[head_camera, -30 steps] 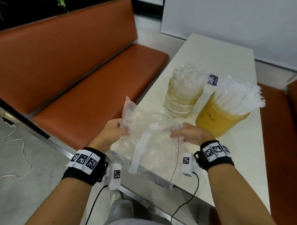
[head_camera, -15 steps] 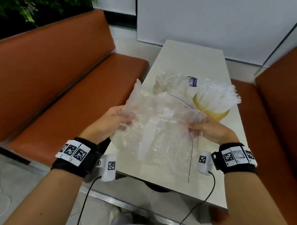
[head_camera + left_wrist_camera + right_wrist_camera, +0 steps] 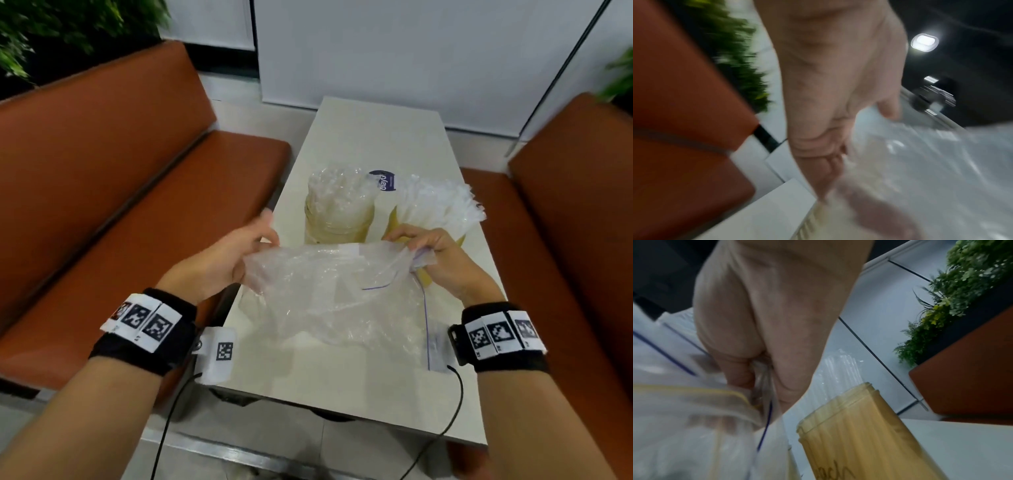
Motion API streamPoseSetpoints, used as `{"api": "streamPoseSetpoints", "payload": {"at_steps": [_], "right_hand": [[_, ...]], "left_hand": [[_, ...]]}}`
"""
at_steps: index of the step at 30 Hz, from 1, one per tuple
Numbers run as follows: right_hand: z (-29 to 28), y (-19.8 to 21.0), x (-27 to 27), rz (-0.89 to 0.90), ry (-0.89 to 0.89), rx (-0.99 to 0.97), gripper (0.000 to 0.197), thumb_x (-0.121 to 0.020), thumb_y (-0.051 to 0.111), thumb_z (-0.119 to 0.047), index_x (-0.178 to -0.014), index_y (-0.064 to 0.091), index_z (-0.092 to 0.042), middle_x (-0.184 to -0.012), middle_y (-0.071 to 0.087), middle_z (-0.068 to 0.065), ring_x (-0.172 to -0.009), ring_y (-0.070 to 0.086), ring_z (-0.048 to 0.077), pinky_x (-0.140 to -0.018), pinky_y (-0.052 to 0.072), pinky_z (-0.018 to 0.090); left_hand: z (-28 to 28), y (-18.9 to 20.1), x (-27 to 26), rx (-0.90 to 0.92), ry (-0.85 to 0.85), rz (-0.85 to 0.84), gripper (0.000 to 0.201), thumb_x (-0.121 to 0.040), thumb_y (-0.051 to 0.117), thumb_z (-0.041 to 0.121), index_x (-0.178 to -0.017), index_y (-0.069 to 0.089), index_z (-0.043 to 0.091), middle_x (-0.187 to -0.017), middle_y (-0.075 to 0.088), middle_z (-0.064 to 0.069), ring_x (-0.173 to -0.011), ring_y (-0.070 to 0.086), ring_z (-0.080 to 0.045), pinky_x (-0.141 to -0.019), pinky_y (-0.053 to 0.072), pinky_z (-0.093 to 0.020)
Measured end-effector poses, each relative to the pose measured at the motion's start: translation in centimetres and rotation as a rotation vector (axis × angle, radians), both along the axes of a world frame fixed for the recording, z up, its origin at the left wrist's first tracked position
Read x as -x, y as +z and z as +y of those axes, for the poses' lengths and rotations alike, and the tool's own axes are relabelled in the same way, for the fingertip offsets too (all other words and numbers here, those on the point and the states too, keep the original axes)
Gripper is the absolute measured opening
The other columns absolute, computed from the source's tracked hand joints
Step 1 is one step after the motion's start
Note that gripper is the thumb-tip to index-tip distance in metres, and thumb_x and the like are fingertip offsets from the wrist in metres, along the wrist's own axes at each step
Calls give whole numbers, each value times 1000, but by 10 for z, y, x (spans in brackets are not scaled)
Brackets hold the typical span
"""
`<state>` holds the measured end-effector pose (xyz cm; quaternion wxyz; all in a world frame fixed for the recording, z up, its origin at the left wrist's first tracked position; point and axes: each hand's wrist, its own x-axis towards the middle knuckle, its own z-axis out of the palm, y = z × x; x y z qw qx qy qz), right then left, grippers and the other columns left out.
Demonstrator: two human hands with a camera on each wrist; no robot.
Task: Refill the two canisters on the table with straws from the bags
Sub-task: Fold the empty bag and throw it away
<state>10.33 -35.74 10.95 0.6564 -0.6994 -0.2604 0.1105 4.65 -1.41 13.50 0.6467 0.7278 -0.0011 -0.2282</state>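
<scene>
Left hand (image 3: 222,260) and right hand (image 3: 442,263): each pinches an edge of slack clear bag (image 3: 335,294) above worktop (image 3: 342,387), before both filled canisters (image 3: 337,219). Risk: film snagging, toppling straws.

Head view looks down; both wrist views, close, share the bag (image 3: 342,291).

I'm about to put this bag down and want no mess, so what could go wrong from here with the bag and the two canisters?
1. The clear plastic bag, held by the left hand and right hand, hangs just in front of both canisters; swinging it forward could tip the left canister.
2. The right canister is packed with straws fanning above its rim; a brush from the bag might pull some out.
</scene>
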Motion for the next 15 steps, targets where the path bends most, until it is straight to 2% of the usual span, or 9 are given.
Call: {"api": "streamPoseSetpoints", "payload": {"at_steps": [2,4,5,6,8,9,11,13,15], "right_hand": [[5,0,-3,-76,-26,68,37,-71,77,2,-69,80,-35,-100,73,-7,-96,68,15,-88,55,30],[10,4,-8,-184,-87,299,56,-65,75,9,-76,78,-46,-107,71,-1,-105,65,21,-100,52,47],[12,11,-11,-194,-76,498,68,-63,71,13,-87,77,-50,-116,69,0,-113,63,20,-106,47,49],[15,22,-9,-144,-16,740,74,-62,75,7,-106,72,-52,-128,63,-3,-123,57,18,-110,43,47],[21,45,-5,25,141,1128,104,-55,94,-24,-141,43,-54,-151,43,-11,-141,39,16,-118,33,44],[28,57,-1,72,166,1171,121,-52,97,-36,-149,28,-53,-157,34,-13,-145,32,16,-119,29,43],[52,69,5,11,124,1065,135,-47,97,-46,-153,14,-52,-161,23,-16,-148,24,13,-120,25,42],[78,66,8,-125,85,1014,138,-42,97,-51,-152,13,-51,-161,24,-15,-147,25,12,-120,27,42],[91,52,12,-176,76,1036,131,-42,97,-53,-150,24,-45,-153,36,-13,-138,38,13,-114,36,39]], "left_hand": [[-14,-2,-5,-340,-149,-57,48,-81,74,59,-119,65,32,-116,71,6,-102,71,-21,-92,59,-40],[-24,-8,-10,-469,-243,-122,44,-74,88,40,-115,71,35,-108,75,11,-102,72,-14,-89,60,-36],[-26,-11,-17,-538,-222,-179,34,-74,89,30,-105,75,31,-98,77,12,-96,72,-13,-81,60,-29],[-26,-13,-24,-637,-180,-245,26,-74,88,23,-96,76,30,-90,76,13,-91,71,-12,-73,55,-23],[-25,-14,-33,-836,-114,-364,26,-73,83,21,-96,78,31,-85,72,15,-89,68,-13,-71,50,-23],[-28,-11,-35,-899,-111,-408,28,-73,79,22,-99,78,33,-84,72,16,-89,68,-15,-73,52,-26],[-35,-4,-35,-917,-143,-474,26,-76,74,20,-92,79,39,-74,70,20,-82,68,-10,-69,54,-26],[-41,8,-32,-787,-178,-517,39,-80,75,13,-70,73,50,-62,68,25,-65,63,5,-59,45,-11],[-37,21,-28,-666,-176,-561,46,-82,79,11,-66,72,53,-70,73,23,-62,62,9,-60,44,-7]]}}
